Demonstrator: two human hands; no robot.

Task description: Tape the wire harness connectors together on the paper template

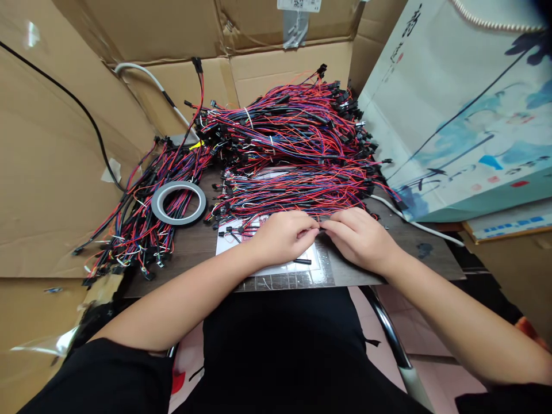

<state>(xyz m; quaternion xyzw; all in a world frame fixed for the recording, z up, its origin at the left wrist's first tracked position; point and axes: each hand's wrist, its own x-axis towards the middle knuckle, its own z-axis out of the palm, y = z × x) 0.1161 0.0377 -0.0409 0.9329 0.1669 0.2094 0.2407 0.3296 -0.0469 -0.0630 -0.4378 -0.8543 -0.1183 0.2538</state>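
Observation:
My left hand [288, 237] and my right hand [360, 238] meet over the front of the table, their fingertips pinched almost together. Between them shows a small dark bit, too tiny to name; the fingers hide most of it. Just behind the fingers lies a row of red, blue and black wire harnesses [293, 190] with black connectors. A few connector ends [228, 231] poke out left of my left wrist, on a white printed sheet [222, 246]. A short black tube [303, 261] lies below my left hand on the clear-covered sheet.
Bundled wire harnesses [284, 123] are heaped at the back. More harnesses [150, 213] pile up on the left, with a grey tape roll [179, 203] on top. Cardboard walls [293, 69] enclose the table [405, 247]. A white cable [418, 224] and a painted paper bag [466, 115] are at right.

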